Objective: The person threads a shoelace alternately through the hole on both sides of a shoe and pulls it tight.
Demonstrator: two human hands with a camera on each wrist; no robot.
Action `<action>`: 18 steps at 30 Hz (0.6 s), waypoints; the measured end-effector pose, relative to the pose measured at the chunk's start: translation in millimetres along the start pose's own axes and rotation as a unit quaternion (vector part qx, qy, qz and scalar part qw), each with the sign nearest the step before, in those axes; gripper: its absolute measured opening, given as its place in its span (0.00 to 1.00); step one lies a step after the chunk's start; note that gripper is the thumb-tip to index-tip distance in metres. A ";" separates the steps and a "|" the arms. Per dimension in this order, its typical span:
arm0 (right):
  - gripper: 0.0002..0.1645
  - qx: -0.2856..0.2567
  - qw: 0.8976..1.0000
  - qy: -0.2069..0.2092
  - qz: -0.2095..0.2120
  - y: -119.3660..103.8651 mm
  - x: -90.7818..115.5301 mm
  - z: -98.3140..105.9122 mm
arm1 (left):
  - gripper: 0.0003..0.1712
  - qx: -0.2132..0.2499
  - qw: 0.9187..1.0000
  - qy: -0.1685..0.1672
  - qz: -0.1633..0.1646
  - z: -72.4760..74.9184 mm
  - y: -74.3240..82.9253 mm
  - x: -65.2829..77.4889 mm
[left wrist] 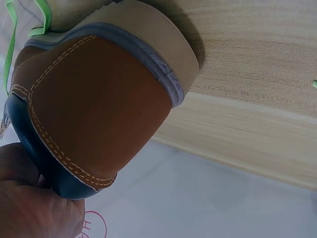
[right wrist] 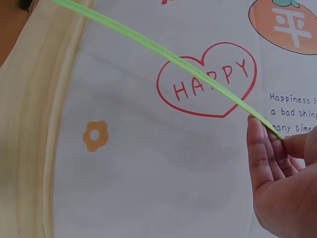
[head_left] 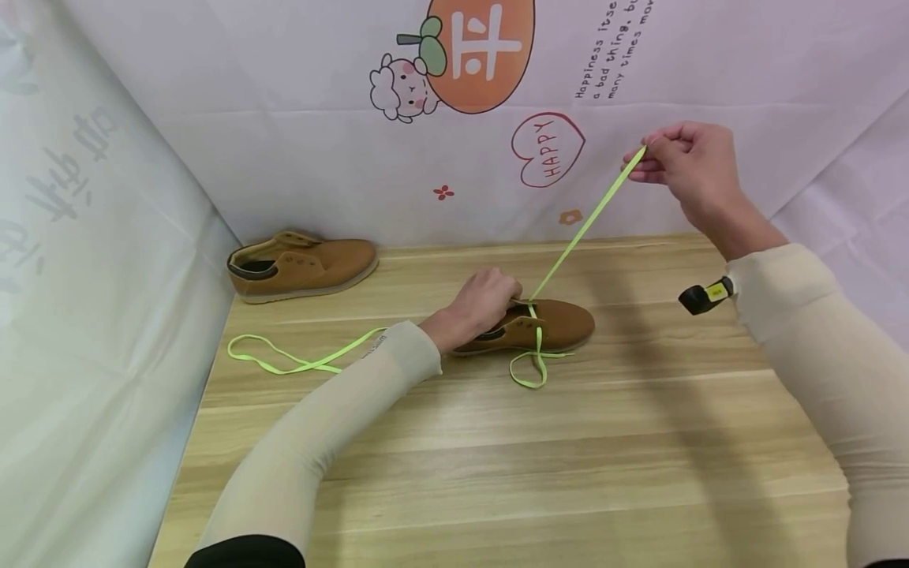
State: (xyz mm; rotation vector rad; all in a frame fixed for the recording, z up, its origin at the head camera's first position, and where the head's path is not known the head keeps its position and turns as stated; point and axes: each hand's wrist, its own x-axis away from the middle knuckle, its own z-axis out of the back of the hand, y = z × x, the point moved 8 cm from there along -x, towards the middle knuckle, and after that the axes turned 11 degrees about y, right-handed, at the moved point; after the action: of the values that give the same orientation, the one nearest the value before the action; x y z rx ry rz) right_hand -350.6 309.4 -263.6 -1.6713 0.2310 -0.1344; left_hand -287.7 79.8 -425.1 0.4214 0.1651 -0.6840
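A brown shoe [head_left: 564, 323] lies on the wooden table with its toe to the right. My left hand [head_left: 486, 300] grips its upper at the far side of the opening; in the left wrist view that hand [left wrist: 37, 198] is at the dark collar, below the brown heel [left wrist: 99, 104]. High to the right, my right hand [head_left: 692, 162] pinches the end of a bright green shoelace [head_left: 589, 223], which runs taut down to the shoe's eyelets. The right wrist view shows the lace [right wrist: 163, 52] stretched to the thumb and fingers [right wrist: 260, 153]. The lace's other end [head_left: 529, 383] loops on the table in front of the shoe.
A second brown shoe [head_left: 305, 264], unlaced, stands at the back left. Another green lace [head_left: 273, 367] lies looped left of the held shoe, partly under the left forearm. A printed white cloth [head_left: 319, 158] hangs behind the table [head_left: 497, 473], with more cloth at both sides.
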 end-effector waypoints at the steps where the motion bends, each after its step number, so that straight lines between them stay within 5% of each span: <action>1: 0.06 -0.002 1.000 0.000 0.002 -2.6 -0.2 -0.6 | 0.12 -0.001 1.000 0.000 0.001 -0.1 0.0 -0.1; 18: 0.05 -0.017 0.999 0.025 0.009 -28.9 -3.4 8.6 | 0.11 0.004 1.000 -0.001 0.005 -0.1 -0.7 -0.3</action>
State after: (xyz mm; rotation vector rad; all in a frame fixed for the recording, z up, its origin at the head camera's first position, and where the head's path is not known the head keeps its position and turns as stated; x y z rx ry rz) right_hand -349.9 321.4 -235.8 -1.7013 0.2882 -0.1595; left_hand -288.3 79.6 -425.4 0.4281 0.1586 -0.6750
